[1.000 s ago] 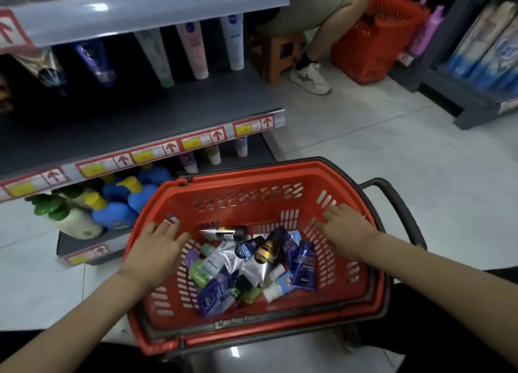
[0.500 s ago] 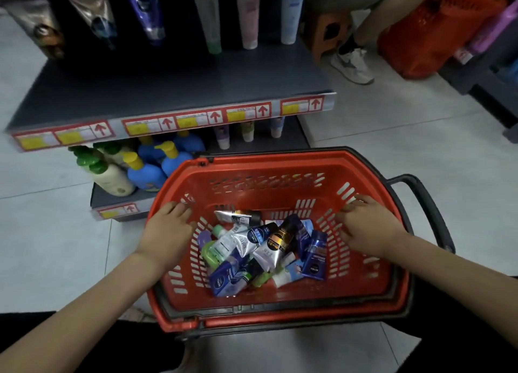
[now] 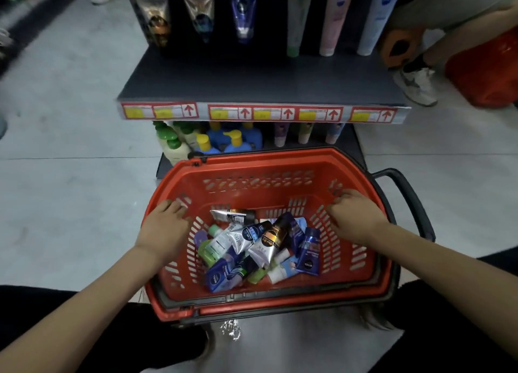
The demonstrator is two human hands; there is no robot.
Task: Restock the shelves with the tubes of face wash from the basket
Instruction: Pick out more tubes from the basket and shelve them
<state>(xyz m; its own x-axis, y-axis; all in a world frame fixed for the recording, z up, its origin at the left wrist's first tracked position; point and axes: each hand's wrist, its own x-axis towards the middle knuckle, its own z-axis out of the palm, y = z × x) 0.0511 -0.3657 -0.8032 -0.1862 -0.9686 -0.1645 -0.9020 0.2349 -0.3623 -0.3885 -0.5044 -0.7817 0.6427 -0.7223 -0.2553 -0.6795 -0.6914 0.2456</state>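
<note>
Low in front of the shelving: red basket (image 3: pixel 266 156), with a loose heap of face wash tubes (image 3: pixel 260 249) on its bottom, none yet taken out. Against its left wall, left hand (image 3: pixel 164 228), fingers fairly straight and reaching the rim, gripping nothing. On the opposite wall, right hand (image 3: pixel 356 218), fingers bent onto the slotted plastic near the rim, apparently holding the basket there. No tube in either.

Judged as settling the basket before the first pick. Best done by setting it square to the middle shelf (image 3: pixel 260 81), near enough to reach the bare front of the board, with the black handle (image 3: pixel 407 196) left folded out to the right. Then free one hand and steady with the other. Take from the top of the heap, for instance the silver tube (image 3: pixel 231 215) lying apart at the back, rather than dig underneath. Match by colour and brand to the standing tubes (image 3: pixel 333 22) at the back of the shelf, and stand it cap-down likewise. Mind the pump bottles (image 3: pixel 224 142) just beyond the far rim.
</note>
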